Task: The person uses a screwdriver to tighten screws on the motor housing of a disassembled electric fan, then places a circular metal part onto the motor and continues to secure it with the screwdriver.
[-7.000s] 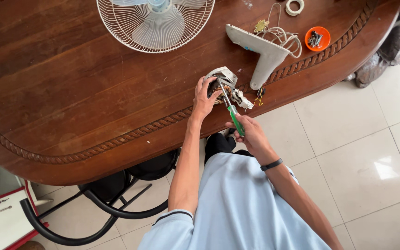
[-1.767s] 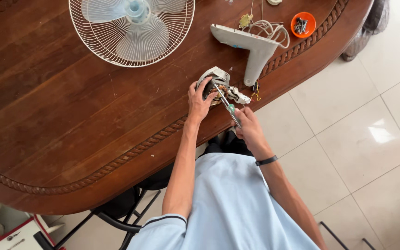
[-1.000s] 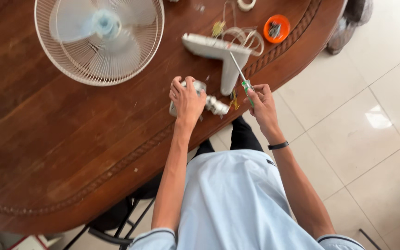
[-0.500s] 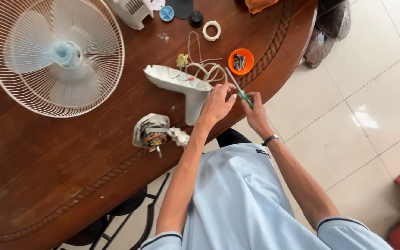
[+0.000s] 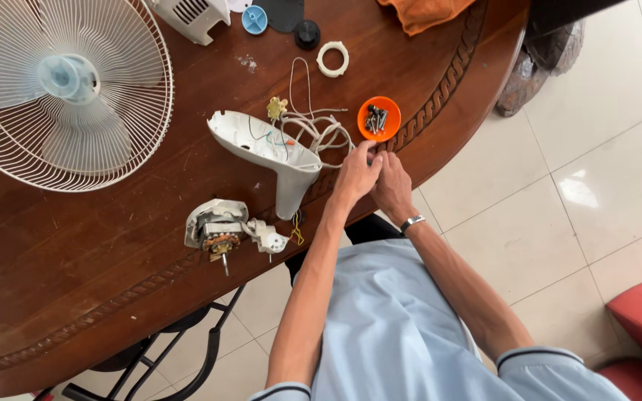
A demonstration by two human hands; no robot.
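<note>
Since the frame half a second before, the green-handled screwdriver was no longer seen, and both hands had been moved up beside the small orange bowl of screws (image 5: 379, 119), upper middle of the frame. The left hand (image 5: 356, 176) and right hand (image 5: 393, 182) were pressed together, fingers curled; whether anything was gripped could not be told. The white plastic fan housing (image 5: 269, 148) lay just left.

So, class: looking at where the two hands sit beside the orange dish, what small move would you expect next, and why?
Probably a short reach of the left hand into the orange dish to pick out a screw. Both hands, the right hand too, rest together at the table edge just below the dish, which holds small metal screws, with the open white fan housing close by.
</note>
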